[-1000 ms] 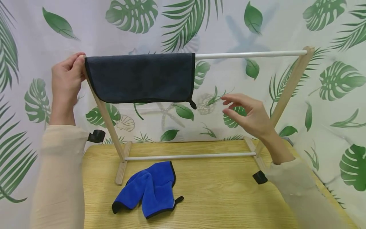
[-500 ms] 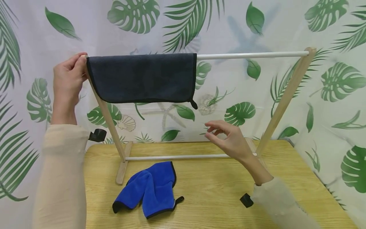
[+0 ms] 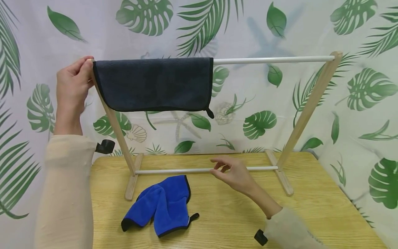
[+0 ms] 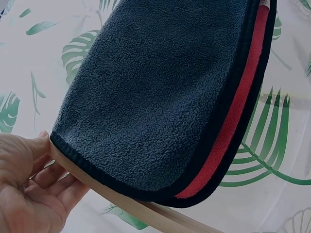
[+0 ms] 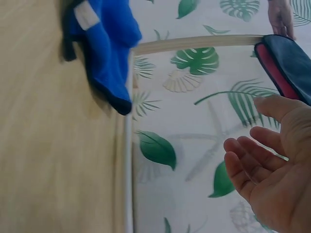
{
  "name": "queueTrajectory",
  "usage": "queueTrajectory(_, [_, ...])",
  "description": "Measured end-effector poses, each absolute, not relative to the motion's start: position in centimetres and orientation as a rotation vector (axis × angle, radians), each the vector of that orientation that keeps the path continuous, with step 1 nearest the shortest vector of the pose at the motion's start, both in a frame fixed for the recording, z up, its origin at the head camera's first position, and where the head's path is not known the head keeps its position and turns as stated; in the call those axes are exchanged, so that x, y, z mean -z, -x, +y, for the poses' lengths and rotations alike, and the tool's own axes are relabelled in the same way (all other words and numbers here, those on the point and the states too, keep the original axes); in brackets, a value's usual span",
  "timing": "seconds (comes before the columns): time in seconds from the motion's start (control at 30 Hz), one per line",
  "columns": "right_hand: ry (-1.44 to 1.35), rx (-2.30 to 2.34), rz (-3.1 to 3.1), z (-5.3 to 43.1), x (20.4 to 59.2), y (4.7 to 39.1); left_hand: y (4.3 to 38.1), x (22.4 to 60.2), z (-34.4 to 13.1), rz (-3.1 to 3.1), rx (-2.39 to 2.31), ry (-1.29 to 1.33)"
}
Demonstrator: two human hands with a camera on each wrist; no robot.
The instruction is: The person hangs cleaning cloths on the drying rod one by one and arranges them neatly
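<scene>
My left hand grips the top of the wooden drying rack's left post, thumb on one side and fingers on the other. Beside it, a dark grey towel with black edging hangs folded over the white top bar. The left wrist view shows the red underside between its two layers. A crumpled blue towel with black edging and a small loop lies on the table. To its upper right my right hand hovers with loosely bent fingers, holding nothing, in front of the lower bar.
The top bar runs bare to the right post. A lower white bar joins the rack's feet on the wood-grain table. Behind hangs a leaf-patterned curtain.
My right hand has come down and left, from beside the right post to near the blue towel. My left hand stays on the post, and both towels lie as before.
</scene>
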State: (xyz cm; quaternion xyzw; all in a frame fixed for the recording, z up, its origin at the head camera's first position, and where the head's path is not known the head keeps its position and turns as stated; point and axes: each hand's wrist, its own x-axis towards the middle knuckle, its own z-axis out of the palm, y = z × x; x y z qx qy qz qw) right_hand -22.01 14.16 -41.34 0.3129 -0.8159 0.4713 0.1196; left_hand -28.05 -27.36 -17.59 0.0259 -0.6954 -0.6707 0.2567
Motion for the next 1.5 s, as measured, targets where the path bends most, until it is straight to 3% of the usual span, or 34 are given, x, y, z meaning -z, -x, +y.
queueTrajectory(0.83, [-0.889,-1.491,-2.770,11.3,48.7,19.7,28.0,17.8,-27.4,-1.852,1.851,-0.039])
queueTrajectory(1.07, [-0.893,-1.558,-2.897,10.8,49.9,19.3,27.9,17.9,-27.3,-1.846,1.848,-0.031])
queueTrajectory(1.5, [-1.095,-1.275,-2.934,9.4,50.5,18.8,27.8,17.9,-27.2,-1.850,1.831,-0.029])
